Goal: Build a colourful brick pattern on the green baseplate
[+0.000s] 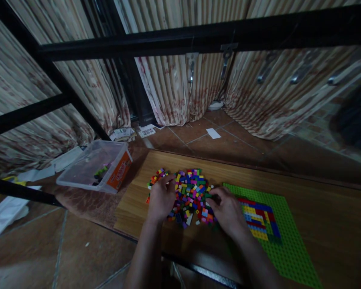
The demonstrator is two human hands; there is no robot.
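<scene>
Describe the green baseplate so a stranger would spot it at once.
Find the long wood-coloured tabletop, then the heap of loose bricks on it. Just right of the heap, partly hidden by the right forearm, lies the green baseplate, flat and studded. Unlike the jumble beside it, it is one broad sheet carrying joined bricks in rows.

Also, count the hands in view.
2: the left hand over the left part of the brick pile, the right hand at its right edge, near the green baseplate.
</scene>
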